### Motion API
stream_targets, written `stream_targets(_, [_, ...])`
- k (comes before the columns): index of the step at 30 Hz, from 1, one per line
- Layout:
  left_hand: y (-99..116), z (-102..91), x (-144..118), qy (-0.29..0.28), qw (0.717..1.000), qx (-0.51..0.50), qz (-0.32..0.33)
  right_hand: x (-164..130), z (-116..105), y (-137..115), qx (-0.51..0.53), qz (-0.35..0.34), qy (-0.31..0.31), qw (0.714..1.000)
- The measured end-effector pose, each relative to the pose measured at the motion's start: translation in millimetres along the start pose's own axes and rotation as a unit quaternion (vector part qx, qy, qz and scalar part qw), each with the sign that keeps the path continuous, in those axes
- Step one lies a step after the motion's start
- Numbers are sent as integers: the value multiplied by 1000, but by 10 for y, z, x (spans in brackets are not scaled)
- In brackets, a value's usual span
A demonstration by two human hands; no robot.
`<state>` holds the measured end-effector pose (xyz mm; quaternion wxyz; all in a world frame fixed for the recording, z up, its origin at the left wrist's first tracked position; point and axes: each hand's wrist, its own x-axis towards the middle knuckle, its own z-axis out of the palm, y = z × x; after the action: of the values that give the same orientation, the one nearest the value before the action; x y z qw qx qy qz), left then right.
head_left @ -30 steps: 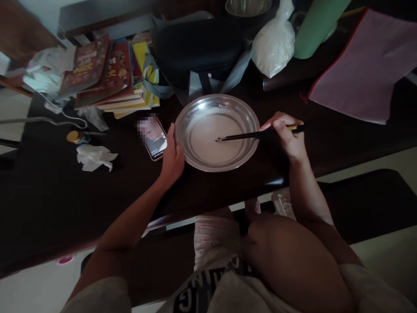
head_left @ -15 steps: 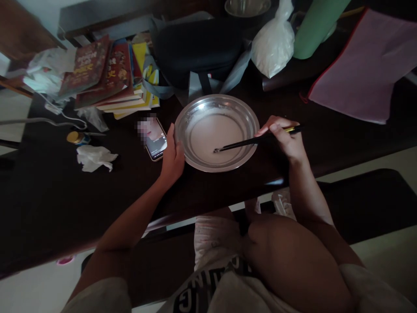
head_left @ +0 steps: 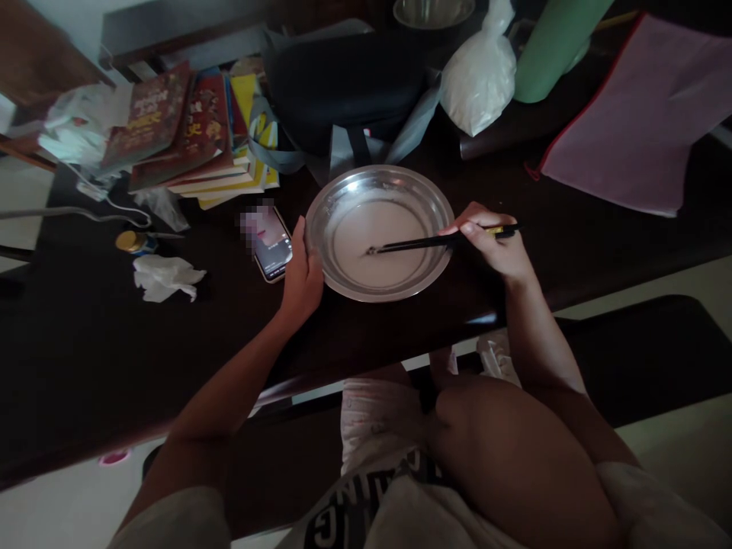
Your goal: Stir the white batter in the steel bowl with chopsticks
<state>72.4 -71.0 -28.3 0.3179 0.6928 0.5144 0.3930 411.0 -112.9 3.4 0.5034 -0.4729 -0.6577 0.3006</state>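
A wide stainless steel bowl stands on the dark table in front of me, with a milky white liquid in its bottom. My left hand grips the bowl's left rim, thumb up along the edge and fingers curled against the outer side. In my right hand is a pair of black chopsticks with gold bands near the top. Their tips dip into the liquid left of the bowl's middle. The right hand is closed around their upper part, just past the bowl's right rim.
A lit phone lies close to my left hand. Farther left are a crumpled tissue, a small gold-lidded jar and stacked books. Behind the bowl are a black bag, a tied bag of white powder and a green cylinder.
The chopsticks' tips have moved a little left and away from me through the liquid, and my right hand has shifted slightly left. My left hand stays on the rim.
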Motion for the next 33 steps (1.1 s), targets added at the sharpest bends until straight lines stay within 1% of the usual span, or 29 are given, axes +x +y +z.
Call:
stream_targets(2, [12,-5,-6,-3,1000,3,-3,1,-7,6,-4,-1,35,999])
stream_targets(4, [26,-10,-14,0,1000,3,-8,-4,-11,3,13,6,63,998])
stream_targets(5, [34,-11,-17,3,1000,1,-8,-7,-10,-1,22,11,61,998])
stream_targets(7, [48,-11,-22,7,1000,-3,-2,-10,-4,-9,24,20,32,999])
stream_targets(9, [64,-9,-24,7,1000,-4,8,-8,3,-9,5,20,2,1000])
stream_targets(10, [71,-9,-23,7,1000,-3,14,-5,4,-6,-5,17,0,1000])
stream_targets(14, [98,-12,-14,9,999,20,33,-3,-10,10,-17,18,63,998])
stream_targets(15, [101,-14,-11,12,999,31,38,-5,-14,11,-13,22,70,997])
stream_targets(16, [103,-17,-7,15,998,41,42,-7,-16,11,-7,24,65,998])
stream_targets(20, [91,-27,4,22,996,71,44,-8,-5,15,4,17,4,1000])
stream_targets(22, [79,-27,7,26,996,80,42,-4,0,25,-2,11,13,1000])
stream_targets(25, [69,-19,9,28,995,81,47,0,-6,36,-11,13,67,998])
stream_targets(26, [69,-16,9,28,995,79,49,0,-9,36,-11,17,75,997])
stream_targets(27, [69,-12,9,27,995,77,52,-1,-11,34,-9,20,72,997])
stream_targets(31, [63,-5,7,29,996,57,59,3,-4,21,-7,15,18,1000])
stream_targets(33, [50,-6,3,26,998,40,48,3,-2,19,-11,12,26,1000])
